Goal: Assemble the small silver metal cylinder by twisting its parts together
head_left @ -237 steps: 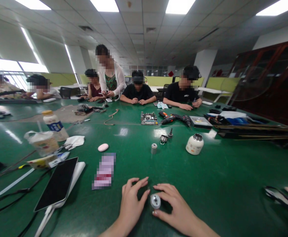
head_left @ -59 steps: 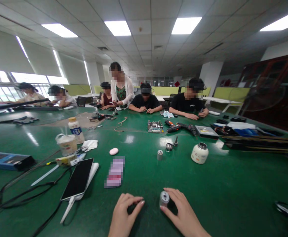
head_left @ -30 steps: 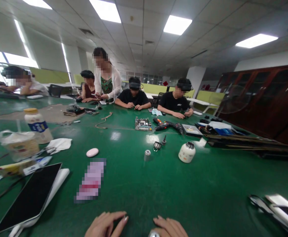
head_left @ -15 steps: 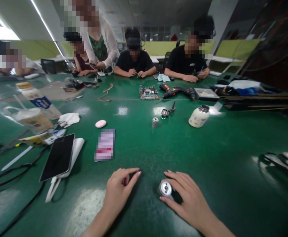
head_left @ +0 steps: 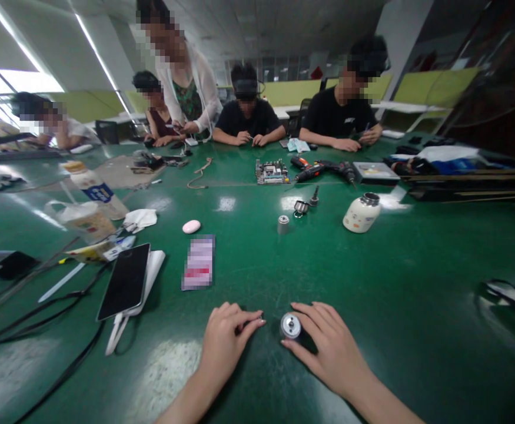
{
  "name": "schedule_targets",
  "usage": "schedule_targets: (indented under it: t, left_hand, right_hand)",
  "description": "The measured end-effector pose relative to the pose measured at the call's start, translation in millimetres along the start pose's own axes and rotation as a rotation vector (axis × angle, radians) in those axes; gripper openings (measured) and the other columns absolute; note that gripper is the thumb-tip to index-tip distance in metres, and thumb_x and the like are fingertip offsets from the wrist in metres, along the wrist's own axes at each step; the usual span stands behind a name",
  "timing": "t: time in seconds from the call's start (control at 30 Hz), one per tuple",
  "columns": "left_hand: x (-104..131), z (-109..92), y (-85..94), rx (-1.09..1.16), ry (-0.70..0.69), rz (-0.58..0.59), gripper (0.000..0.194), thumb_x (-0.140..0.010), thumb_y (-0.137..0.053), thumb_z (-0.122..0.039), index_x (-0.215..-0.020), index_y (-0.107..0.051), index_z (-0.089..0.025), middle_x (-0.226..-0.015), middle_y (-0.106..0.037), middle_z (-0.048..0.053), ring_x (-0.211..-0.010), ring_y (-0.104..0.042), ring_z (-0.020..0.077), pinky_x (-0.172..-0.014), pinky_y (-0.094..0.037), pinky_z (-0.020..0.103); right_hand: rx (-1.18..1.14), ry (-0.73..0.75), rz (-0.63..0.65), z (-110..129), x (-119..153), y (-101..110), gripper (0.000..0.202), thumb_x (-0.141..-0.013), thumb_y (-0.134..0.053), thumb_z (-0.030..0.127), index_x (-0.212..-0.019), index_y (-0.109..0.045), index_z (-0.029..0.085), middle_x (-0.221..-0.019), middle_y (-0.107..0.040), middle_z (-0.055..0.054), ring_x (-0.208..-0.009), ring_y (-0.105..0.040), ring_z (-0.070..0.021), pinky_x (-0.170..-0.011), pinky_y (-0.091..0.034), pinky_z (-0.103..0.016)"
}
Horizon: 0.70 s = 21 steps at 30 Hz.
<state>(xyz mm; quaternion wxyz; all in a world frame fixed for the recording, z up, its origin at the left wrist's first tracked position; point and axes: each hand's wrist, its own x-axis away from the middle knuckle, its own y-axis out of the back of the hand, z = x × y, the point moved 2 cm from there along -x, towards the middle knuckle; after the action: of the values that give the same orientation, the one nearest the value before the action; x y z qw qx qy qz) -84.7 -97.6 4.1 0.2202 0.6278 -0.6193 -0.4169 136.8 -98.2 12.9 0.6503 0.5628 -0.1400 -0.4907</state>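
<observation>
In the head view my right hand (head_left: pixel 328 344) curls its thumb and fingers round a small silver metal cylinder (head_left: pixel 291 325), which stands upright on the green table. Its round top face shows a dark centre and small holes. Just left of it, my left hand (head_left: pixel 231 335) pinches thumb against forefinger; a tiny dark speck shows at the fingertips, too small to name. A gap separates that pinch from the cylinder. Farther forward stands a second small metal cylinder (head_left: pixel 282 224), beside a shiny metal part with a ring (head_left: pixel 301 208) and a dark pointed part (head_left: pixel 314 196).
A white bottle (head_left: pixel 362 213) stands forward right. At left lie a phone (head_left: pixel 125 281), cables, a drink bottle (head_left: pixel 102 194) and a plastic cup. A pink oval object (head_left: pixel 191 227) lies near a pixelated card (head_left: pixel 199 263). Beyond are a circuit board (head_left: pixel 272 172), power drills (head_left: pixel 323 169) and several people.
My left hand has come closer to the cylinder and its pinch has tightened. The cylinder stays in my right hand. The whole view has shifted a little.
</observation>
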Motion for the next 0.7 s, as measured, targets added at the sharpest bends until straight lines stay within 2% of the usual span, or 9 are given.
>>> schedule_targets:
  t: [0.1,0.2,0.3,0.43,0.7]
  left_hand:
    - [0,-8,-0.4,0.087,-0.022,-0.076,0.019,-0.086,-0.067,-0.042,-0.092,-0.078,-0.029,-0.062,-0.061,-0.001,-0.063,-0.055,0.0162,-0.063,-0.038,0.028]
    - [0,-24,-3.9,0.236,-0.085,-0.212,0.023,-0.089,-0.063,-0.042,-0.093,-0.078,-0.026,-0.059,-0.057,-0.002,-0.058,-0.053,0.0145,-0.061,-0.041,0.027]
    - [-1,-41,-10.5,0.346,-0.163,-0.269,0.021,-0.089,-0.064,-0.04,-0.089,-0.077,-0.024,-0.059,-0.058,-0.001,-0.059,-0.055,0.0142,-0.061,-0.043,0.027]
    - [-2,-51,-15.3,0.382,-0.198,-0.272,0.018,-0.088,-0.064,-0.035,-0.089,-0.077,-0.023,-0.058,-0.058,-0.001,-0.059,-0.055,0.0146,-0.06,-0.044,0.027]
    - [-3,-52,-18.5,0.39,-0.225,-0.187,0.014,-0.088,-0.066,-0.03,-0.094,-0.077,-0.024,-0.062,-0.059,0.0,-0.063,-0.055,0.0152,-0.062,-0.043,0.028]
  right_hand:
    - [-0.032,-0.009,0.022,0,-4,0,0.031,-0.084,-0.067,0.039,-0.11,-0.065,0.022,-0.122,-0.067,-0.01,-0.109,-0.062,-0.029,-0.099,-0.045,-0.05]
    - [-0.06,-0.014,0.046,-1,-5,1,0.031,-0.085,-0.067,0.038,-0.111,-0.064,0.023,-0.125,-0.065,-0.01,-0.111,-0.061,-0.0286,-0.097,-0.047,-0.049]
    - [-0.074,-0.017,0.049,0,-4,2,0.031,-0.086,-0.065,0.035,-0.115,-0.063,0.024,-0.127,-0.064,-0.009,-0.113,-0.06,-0.0276,-0.097,-0.048,-0.047]
    - [-0.079,-0.036,0.053,1,-3,2,0.032,-0.086,-0.065,0.033,-0.117,-0.062,0.025,-0.128,-0.063,-0.008,-0.113,-0.059,-0.0272,-0.1,-0.047,-0.048]
    - [-0.076,-0.017,0.086,-3,-1,-3,0.035,-0.088,-0.061,0.029,-0.122,-0.058,0.023,-0.132,-0.06,-0.011,-0.118,-0.057,-0.029,-0.101,-0.045,-0.051]
